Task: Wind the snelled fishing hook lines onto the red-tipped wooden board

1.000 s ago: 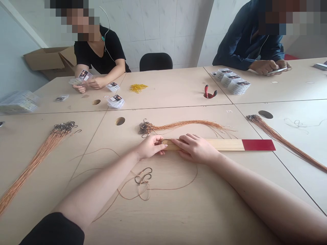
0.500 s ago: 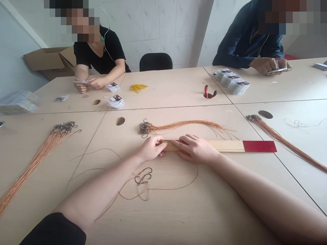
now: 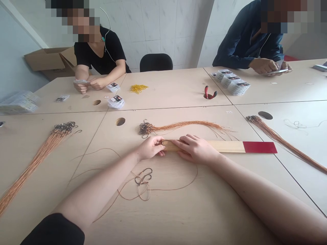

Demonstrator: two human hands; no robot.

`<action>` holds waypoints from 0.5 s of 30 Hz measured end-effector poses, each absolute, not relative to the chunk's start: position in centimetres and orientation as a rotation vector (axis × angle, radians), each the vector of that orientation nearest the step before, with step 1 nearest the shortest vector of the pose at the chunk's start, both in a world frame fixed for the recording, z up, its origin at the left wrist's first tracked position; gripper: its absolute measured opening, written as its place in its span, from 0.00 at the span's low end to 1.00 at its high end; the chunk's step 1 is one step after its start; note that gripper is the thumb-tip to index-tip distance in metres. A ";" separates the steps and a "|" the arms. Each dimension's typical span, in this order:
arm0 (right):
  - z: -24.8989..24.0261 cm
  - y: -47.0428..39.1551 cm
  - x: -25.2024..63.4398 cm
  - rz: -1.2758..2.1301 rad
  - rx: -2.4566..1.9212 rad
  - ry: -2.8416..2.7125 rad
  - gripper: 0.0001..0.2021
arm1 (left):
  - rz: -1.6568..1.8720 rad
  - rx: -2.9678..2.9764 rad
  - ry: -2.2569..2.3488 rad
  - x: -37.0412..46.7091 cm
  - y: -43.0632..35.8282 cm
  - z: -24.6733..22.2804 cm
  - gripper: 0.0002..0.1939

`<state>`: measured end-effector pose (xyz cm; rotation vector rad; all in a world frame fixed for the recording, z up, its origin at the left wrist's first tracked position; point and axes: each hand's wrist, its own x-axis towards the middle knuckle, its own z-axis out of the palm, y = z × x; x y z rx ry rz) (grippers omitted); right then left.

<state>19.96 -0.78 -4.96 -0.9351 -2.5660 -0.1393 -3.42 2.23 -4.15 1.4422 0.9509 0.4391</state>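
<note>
A small hand-assembly workroom, more packing shop than office: several pale desk [image 3: 178, 211] tops with round cable holes are pushed together under bare white tiled walls. Beyond the grip lies a bundle of copper-coloured cords with metal hooks [image 3: 178, 126]; more such bundles lie far to its left [image 3: 38, 156] and right [image 3: 283, 143]. Further off sit stacks of small printed cards [image 3: 232, 83], a heap of yellow rubber bands [image 3: 138, 87] and red-handled pliers [image 3: 208, 92]. Two other people sit across handling cards, with an open cardboard box [image 3: 49, 59] behind one of them
</note>
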 end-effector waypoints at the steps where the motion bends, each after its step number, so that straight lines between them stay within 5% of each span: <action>1: -4.9 -0.8 20.0 -0.140 -0.936 -2.567 0.19 | 0.440 1.443 0.949 -3.4 2.2 -4.2 0.09; 15: -5.0 -0.8 20.1 -0.146 -0.935 -2.565 0.19 | 0.428 1.463 0.931 -3.5 2.1 -3.8 0.13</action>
